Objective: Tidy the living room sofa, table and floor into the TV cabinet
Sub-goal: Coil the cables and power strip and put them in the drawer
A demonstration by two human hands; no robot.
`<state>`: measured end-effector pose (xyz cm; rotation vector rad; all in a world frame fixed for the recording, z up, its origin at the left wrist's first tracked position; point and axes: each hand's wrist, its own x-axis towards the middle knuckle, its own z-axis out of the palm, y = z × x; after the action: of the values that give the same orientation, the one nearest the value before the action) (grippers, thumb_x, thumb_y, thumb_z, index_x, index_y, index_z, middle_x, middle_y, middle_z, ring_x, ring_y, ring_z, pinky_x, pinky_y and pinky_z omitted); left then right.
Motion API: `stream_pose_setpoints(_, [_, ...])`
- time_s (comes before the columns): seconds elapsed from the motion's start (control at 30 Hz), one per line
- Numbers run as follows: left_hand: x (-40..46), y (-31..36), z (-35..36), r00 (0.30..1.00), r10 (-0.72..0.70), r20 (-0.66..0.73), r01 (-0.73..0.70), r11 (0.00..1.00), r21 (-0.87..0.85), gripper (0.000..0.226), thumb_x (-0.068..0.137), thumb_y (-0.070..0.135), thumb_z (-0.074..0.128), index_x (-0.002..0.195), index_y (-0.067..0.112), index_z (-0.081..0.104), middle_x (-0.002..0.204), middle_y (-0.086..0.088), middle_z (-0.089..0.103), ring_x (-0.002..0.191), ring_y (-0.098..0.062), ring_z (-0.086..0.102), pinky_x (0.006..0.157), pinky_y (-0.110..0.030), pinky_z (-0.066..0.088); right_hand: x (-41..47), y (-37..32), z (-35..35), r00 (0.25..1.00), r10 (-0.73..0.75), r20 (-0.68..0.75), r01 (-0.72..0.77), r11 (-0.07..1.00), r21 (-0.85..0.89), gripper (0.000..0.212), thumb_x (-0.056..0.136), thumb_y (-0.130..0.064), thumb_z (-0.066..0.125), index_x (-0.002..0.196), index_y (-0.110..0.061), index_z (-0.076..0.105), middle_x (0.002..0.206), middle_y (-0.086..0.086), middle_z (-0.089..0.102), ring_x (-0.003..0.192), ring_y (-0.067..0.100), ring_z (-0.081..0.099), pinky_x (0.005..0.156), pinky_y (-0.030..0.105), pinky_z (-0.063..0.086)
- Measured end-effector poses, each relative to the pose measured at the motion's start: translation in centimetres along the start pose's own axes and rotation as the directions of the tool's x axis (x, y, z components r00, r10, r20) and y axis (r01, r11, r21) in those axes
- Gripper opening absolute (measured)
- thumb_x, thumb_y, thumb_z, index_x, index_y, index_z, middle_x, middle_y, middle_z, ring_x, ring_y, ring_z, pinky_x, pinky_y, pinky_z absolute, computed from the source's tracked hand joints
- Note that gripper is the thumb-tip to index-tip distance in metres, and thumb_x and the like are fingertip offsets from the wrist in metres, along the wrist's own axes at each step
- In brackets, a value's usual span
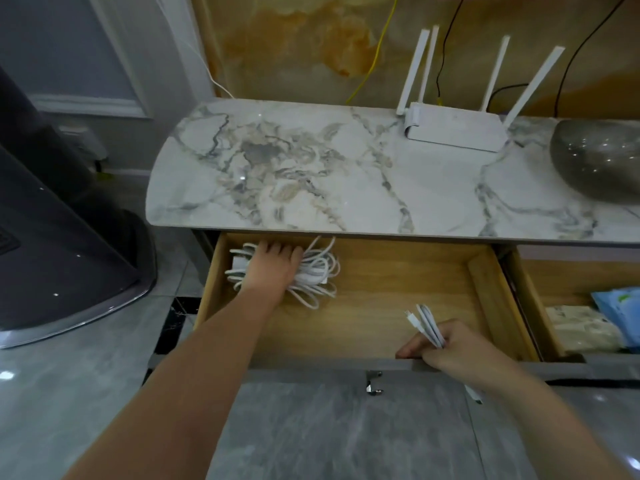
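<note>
Cabinet top (346, 174): white marble, grey and tan veining. Open drawer (398, 271): light oak-coloured wood grain; front panel (329, 427) mottled grey stone. Coiled cable (311, 271): white. Folded cable (427, 327) (in right hand (460, 351)): white. Router (457, 128): white, four white antennas. Wall panel (294, 46): amber and cream onyx swirls. Wall cord (372, 60): yellow. Floor (69, 393): glossy pale grey.

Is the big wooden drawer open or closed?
Open. The drawer is pulled out from under the marble top, and the left hand reaches inside.
</note>
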<state>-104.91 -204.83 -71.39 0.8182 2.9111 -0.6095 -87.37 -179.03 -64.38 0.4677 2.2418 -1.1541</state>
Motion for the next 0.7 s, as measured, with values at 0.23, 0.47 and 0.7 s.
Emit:
stream_pose_setpoints(0.23, [0.5, -0.9, 1.9, 0.999, 0.049, -0.02, -0.05, 0.997, -0.064, 0.091, 0.079, 0.051, 0.063, 0.15, 0.016, 0.018, 0.146, -0.007, 0.035, 0.131, -0.029, 0.036, 0.114, -0.042, 0.023, 0.2, -0.2, -0.1, 1.0, 0.018, 0.006, -0.018, 0.999, -0.045, 0.045, 0.089, 0.0, 0.053, 0.079, -0.034, 0.081, 0.092, -0.019, 0.075, 0.094, -0.001, 0.068, 0.093, 0.026, 0.053])
stream_pose_setpoints(0.47, [-1.8, -2.5, 3.5, 0.967, 0.256, -0.023, -0.256, 0.967, 0.006, 0.113, 0.085, 0.066, 0.055, 0.151, 0.029, -0.028, 0.164, -0.005, -0.017, 0.151, -0.032, 0.003, 0.117, -0.059, 0.007, 3.1, -5.3, 1.3, 0.998, 0.01, 0.057, -0.002, 0.991, -0.136, 0.025, 0.09, -0.001, 0.053, 0.097, -0.015, 0.073, 0.082, 0.001, 0.077, 0.073, 0.015, 0.075, 0.08, 0.028, 0.059])
stream_pose_setpoints(0.7, [-2.6, -1.9, 4.0, 0.986, 0.148, -0.076, -0.14, 0.985, 0.096, 0.079, 0.105, 0.046, 0.03, 0.144, 0.036, -0.038, 0.158, -0.024, 0.017, 0.131, -0.042, 0.035, 0.097, -0.055, 0.034, 8.0, -10.2, 8.1, 0.92, -0.242, 0.31, 0.231, 0.97, 0.071, 0.03, 0.093, 0.004, 0.055, 0.109, -0.016, 0.07, 0.097, 0.002, 0.071, 0.094, 0.02, 0.07, 0.089, 0.038, 0.057])
